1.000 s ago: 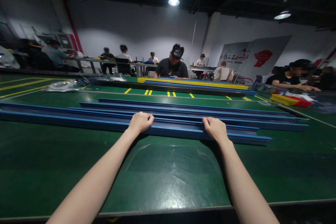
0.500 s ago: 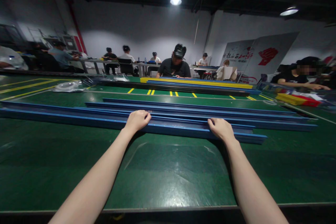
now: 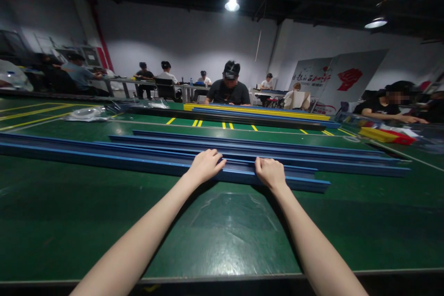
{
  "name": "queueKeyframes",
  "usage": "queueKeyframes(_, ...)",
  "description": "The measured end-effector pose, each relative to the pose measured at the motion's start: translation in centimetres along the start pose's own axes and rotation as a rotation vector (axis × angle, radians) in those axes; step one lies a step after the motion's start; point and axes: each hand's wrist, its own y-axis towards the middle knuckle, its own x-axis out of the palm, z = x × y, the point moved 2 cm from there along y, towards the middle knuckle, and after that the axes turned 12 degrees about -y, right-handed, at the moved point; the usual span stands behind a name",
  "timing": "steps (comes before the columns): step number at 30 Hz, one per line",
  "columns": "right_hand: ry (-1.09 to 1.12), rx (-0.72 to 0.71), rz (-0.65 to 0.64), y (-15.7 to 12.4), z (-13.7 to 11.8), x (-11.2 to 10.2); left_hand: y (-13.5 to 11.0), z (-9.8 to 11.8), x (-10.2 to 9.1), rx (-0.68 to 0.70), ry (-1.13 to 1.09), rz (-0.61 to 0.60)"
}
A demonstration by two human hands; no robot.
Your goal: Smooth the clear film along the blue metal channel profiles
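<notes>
A long blue channel rail [image 3: 121,162] lies across the green table in front of me, its right end near the middle right. My left hand [image 3: 207,165] rests on this rail with the fingers somewhat apart and the thumb pointing right. A short way to the right, my right hand [image 3: 271,172] is closed over the same rail's edge, fingers curled. The undersides of both hands are hidden. Just behind, more blue rails [image 3: 360,165] lie roughly parallel, partly overlapped by the near one.
Farther back lie a yellow rail [image 3: 256,112] and a black rail [image 3: 222,117]. A clear plastic bag [image 3: 86,113] is at back left. At right are yellow and red bins [image 3: 381,135]. A person in dark clothes [image 3: 227,92] sits across the table.
The near blue rail has shifted left, with my right hand moving left too. My left hand has slid right along it, its fingers loosened, so the hands are closer together.
</notes>
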Motion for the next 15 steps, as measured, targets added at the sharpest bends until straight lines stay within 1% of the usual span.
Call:
queueKeyframes(4, 0.010, -0.024, 0.036, -0.2, -1.4, -0.4, -0.2, 0.0, 1.0, -0.020, 0.006, 0.008)
queueKeyframes(8, 0.007, -0.044, 0.057, -0.1, -1.7, -0.4, 0.0, -0.4, 1.5, -0.027, 0.024, 0.042)
queueKeyframes(11, 0.005, -0.059, 0.044, 0.2, -1.7, -0.2, 0.2, -0.7, 1.6, -0.016, 0.042, 0.059)
queueKeyframes(15, 0.001, -0.058, -0.005, 0.7, -1.9, -0.1, 0.5, -1.1, 1.8, -0.018, 0.057, 0.062)
